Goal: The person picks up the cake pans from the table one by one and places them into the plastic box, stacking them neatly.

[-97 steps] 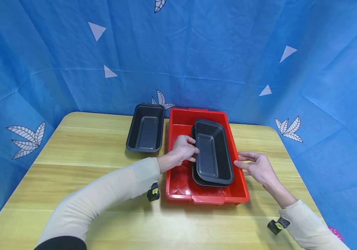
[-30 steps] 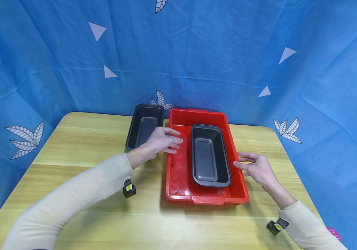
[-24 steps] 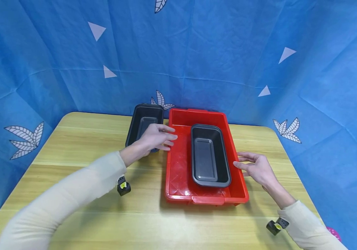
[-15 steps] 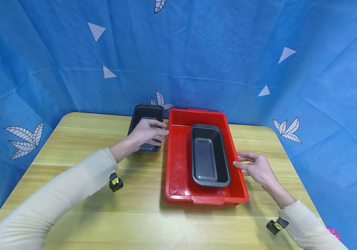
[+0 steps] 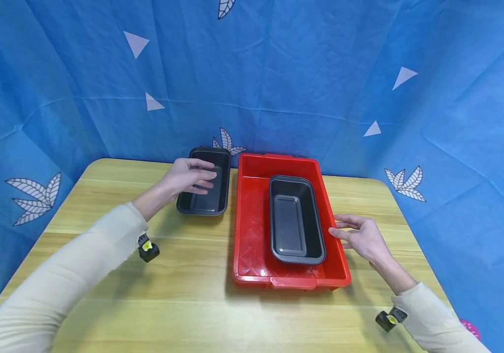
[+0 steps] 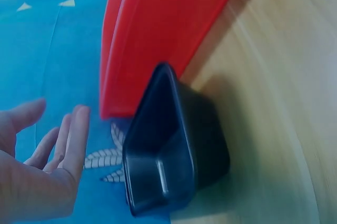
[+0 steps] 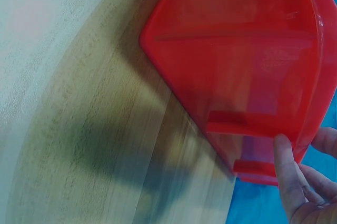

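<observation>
My left hand [image 5: 188,175] is held over the dark loaf pan [image 5: 210,201] at the table's back left, fingers extended and holding nothing. In the left wrist view this pan [image 6: 210,140] lies beside the fingers, apart from them. A second dark loaf pan [image 5: 289,225] sits inside the red plastic bin [image 5: 252,245], towards its right wall; any pan nested beneath it is hidden. My right hand [image 5: 364,238] grips the bin's right side, thumb at the rim and fingers on the outer wall. The right wrist view shows a finger [image 7: 287,176] against that wall.
The bin stands on a wooden table [image 5: 181,299], close to the loaf pan on its left. A blue patterned cloth [image 5: 278,73] hangs behind the table and along its sides.
My left hand has let go of the upper pan in the bin, which now sits lower and nested. The hand has moved left over the other pan. The right hand stays put.
</observation>
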